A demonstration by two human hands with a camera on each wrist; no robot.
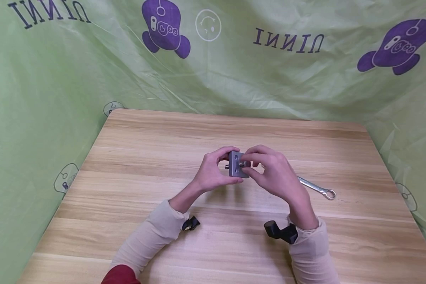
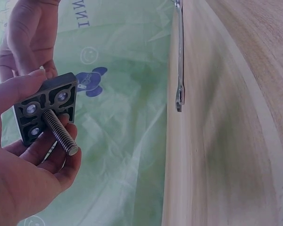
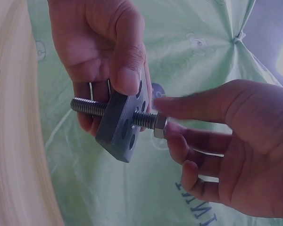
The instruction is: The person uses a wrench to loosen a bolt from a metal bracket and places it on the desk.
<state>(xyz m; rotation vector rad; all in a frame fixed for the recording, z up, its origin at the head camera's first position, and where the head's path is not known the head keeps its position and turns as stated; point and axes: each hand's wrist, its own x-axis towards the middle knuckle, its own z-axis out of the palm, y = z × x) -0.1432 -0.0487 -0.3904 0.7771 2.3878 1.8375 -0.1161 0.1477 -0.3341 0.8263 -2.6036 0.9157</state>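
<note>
Above the table, my left hand [image 1: 213,172] grips a grey square plate [image 1: 232,167] by its edges, thumb on one side and fingers on the other. The plate has round holes near its corners; its ribbed underside shows in the left wrist view. A threaded hex bolt [image 3: 89,107] runs through the plate's middle, its tip sticking out well past the ribbed face. Some thread also shows between the plate and the hex head [image 3: 159,126]. My right hand [image 1: 275,173] pinches around that head with thumb and fingers, one finger blurred in the right wrist view.
A silver combination wrench [image 1: 317,187] lies on the wooden table [image 1: 156,157] to the right, partly hidden behind my right hand. Green printed cloth [image 1: 227,86] hangs around the table's back and sides. Black wrist mounts [image 1: 280,232] sit on both sleeves.
</note>
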